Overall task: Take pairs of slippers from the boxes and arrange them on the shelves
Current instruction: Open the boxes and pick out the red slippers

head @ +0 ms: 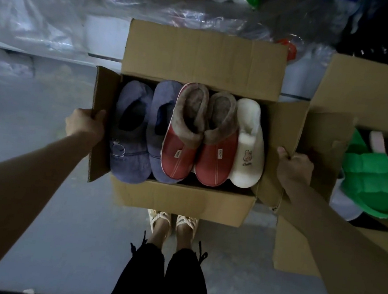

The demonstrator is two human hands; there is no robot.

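Five slippers (189, 136) fill one box (181, 201), lower layers hidden, left hand (85, 125) and right hand (294, 166) each gripping a side flap.

Small white tags on my two red slippers (197, 152) each carry short dark lettering that looks like "HOBI", though it is too small to be sure. The white slipper (248, 143) shows a rabbit emblem above a cursive word I cannot read. The blue slipper (131, 139) bears an unreadable mark.
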